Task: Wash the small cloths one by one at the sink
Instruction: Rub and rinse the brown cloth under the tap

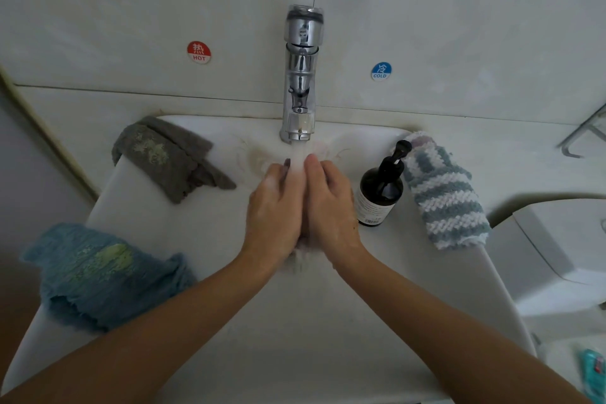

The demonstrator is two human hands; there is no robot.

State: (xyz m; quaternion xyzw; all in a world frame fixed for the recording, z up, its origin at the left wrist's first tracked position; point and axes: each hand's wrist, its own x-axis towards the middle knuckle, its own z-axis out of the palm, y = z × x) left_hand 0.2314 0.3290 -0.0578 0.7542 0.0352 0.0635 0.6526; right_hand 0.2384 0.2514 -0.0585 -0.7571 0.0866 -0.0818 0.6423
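- Hands meet palm to palm over the middle of a white sink [203,233], under water running from a chrome faucet [300,75].
- Left hand [273,210] and right hand [331,203] press together around a pale, blurred scrap of cloth [300,261], which shows only below the wrists; fingers are mostly straight.
- Grey cloth [170,157] lies on the sink's far-left rim, a stained blue cloth [98,275] on the near-left rim.
- Striped blue-and-white cloth [442,193] lies on the right rim, just beside a dark pump bottle [380,190].
- Red HOT sticker [199,52] and blue COLD sticker [381,71] flank the faucet on the wall.
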